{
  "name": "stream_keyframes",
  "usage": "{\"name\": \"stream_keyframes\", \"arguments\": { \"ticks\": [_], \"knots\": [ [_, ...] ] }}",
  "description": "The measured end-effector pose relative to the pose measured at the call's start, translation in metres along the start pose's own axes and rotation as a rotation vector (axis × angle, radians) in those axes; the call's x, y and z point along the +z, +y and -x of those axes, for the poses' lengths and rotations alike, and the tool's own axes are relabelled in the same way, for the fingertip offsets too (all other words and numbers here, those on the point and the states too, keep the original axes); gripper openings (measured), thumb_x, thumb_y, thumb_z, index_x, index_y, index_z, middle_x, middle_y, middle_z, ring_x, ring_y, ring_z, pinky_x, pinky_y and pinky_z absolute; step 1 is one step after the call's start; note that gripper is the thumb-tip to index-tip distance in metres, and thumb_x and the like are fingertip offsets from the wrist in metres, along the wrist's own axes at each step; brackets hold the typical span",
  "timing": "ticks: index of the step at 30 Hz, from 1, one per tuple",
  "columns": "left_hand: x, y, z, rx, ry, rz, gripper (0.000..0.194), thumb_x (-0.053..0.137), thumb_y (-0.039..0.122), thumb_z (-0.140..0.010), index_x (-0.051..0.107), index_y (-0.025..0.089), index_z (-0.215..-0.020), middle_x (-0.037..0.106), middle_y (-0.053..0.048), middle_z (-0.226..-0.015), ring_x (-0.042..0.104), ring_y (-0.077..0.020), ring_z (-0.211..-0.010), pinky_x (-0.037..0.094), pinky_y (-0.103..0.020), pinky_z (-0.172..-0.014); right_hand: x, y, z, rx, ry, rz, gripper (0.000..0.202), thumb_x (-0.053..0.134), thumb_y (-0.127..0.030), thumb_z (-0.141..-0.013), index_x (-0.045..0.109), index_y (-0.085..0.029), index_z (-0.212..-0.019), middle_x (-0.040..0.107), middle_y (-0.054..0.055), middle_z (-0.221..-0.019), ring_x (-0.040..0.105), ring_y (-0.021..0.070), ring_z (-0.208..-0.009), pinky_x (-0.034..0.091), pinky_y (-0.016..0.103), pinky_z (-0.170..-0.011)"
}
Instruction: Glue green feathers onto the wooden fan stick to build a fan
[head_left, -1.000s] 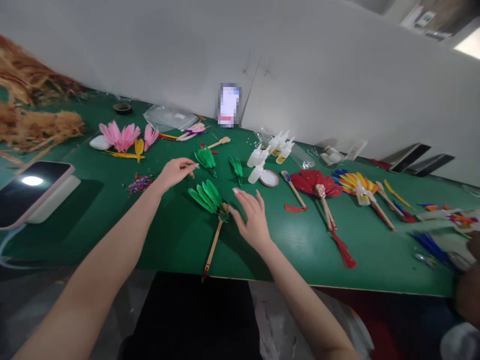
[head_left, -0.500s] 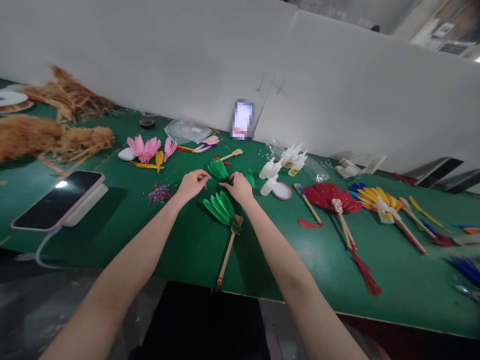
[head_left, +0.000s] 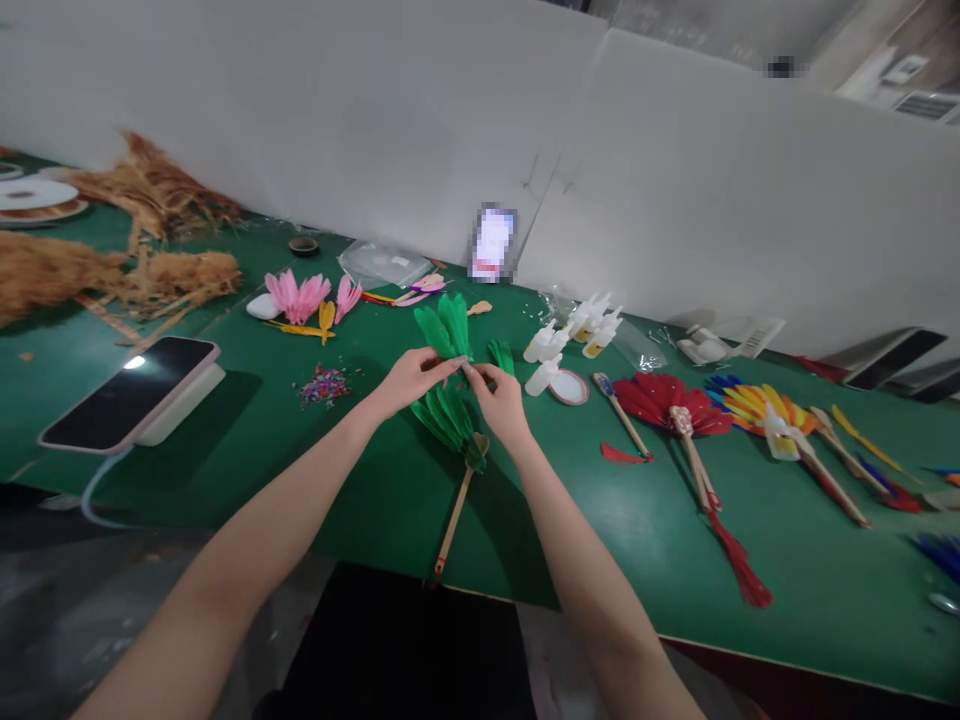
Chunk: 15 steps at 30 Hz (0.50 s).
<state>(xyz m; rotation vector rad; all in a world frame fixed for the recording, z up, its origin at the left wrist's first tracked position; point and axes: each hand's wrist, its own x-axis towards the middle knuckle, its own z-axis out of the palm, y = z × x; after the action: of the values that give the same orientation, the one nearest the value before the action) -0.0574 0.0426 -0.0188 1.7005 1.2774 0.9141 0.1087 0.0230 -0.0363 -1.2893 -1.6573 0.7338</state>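
Observation:
A bunch of green feathers (head_left: 448,325) is raised off the table, its lower end pinched between my left hand (head_left: 416,378) and my right hand (head_left: 495,395). The fingertips of both hands meet at the base of the bunch. Just below them lies a wooden-handled fan (head_left: 456,515) with green feathers spread from its head and a red cord at the handle's end. Another small green bunch (head_left: 501,354) rests behind my right hand.
On the green table (head_left: 360,510), a phone (head_left: 131,390) and beads (head_left: 324,385) are at left, with pink feathers (head_left: 298,297) behind. Glue bottles (head_left: 545,343), a white dish (head_left: 568,387) and a red feather fan (head_left: 675,405) are at right.
The green bunch has been lifted from the table and is now gripped by both hands. My left hand has moved right to meet my right hand. The view has shifted slightly.

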Motion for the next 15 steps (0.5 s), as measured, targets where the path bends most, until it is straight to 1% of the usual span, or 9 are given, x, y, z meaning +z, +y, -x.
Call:
{"name": "stream_keyframes", "arguments": {
  "ticks": [3,6,12,15],
  "knots": [
    [0.002,0.000,0.001,0.027,0.082,0.009,0.045,0.060,0.052,-0.077,0.049,0.016,-0.052,0.045,0.004,-0.047,0.037,-0.0075,-0.045,0.025,-0.024,-0.046,0.005,0.000,0.004,-0.003,0.037,-0.026,0.034,0.048,-0.045,-0.088,0.069,-0.018,-0.085,0.070,0.004,-0.074,0.061,0.0175,-0.067,0.044,0.027,-0.059],
    [0.004,0.000,0.001,0.031,0.100,0.031,0.045,0.061,0.051,-0.076,0.050,0.015,-0.051,0.040,0.005,-0.044,0.034,-0.0072,-0.044,0.023,-0.024,-0.046,0.008,-0.001,0.007,0.003,0.070,-0.037,0.033,0.047,-0.044,-0.089,0.068,-0.018,-0.084,0.070,0.004,-0.072,0.061,0.0175,-0.064,0.043,0.027,-0.059],
    [0.012,0.010,0.007,-0.035,0.146,0.158,0.045,0.063,0.051,-0.075,0.048,0.016,-0.050,0.042,0.005,-0.044,0.035,-0.0071,-0.043,0.024,-0.024,-0.045,0.011,-0.005,0.011,0.020,0.121,-0.060,0.033,0.041,-0.041,-0.093,0.063,-0.018,-0.083,0.070,0.004,-0.068,0.062,0.0162,-0.059,0.044,0.026,-0.058],
    [0.016,0.013,0.009,-0.063,0.165,0.203,0.046,0.064,0.052,-0.074,0.049,0.016,-0.050,0.042,0.005,-0.044,0.034,-0.0069,-0.043,0.024,-0.024,-0.045,0.012,-0.008,0.012,0.031,0.155,-0.066,0.036,0.039,-0.043,-0.093,0.061,-0.019,-0.077,0.069,0.003,-0.064,0.062,0.0155,-0.057,0.045,0.025,-0.058]
  ]
}}
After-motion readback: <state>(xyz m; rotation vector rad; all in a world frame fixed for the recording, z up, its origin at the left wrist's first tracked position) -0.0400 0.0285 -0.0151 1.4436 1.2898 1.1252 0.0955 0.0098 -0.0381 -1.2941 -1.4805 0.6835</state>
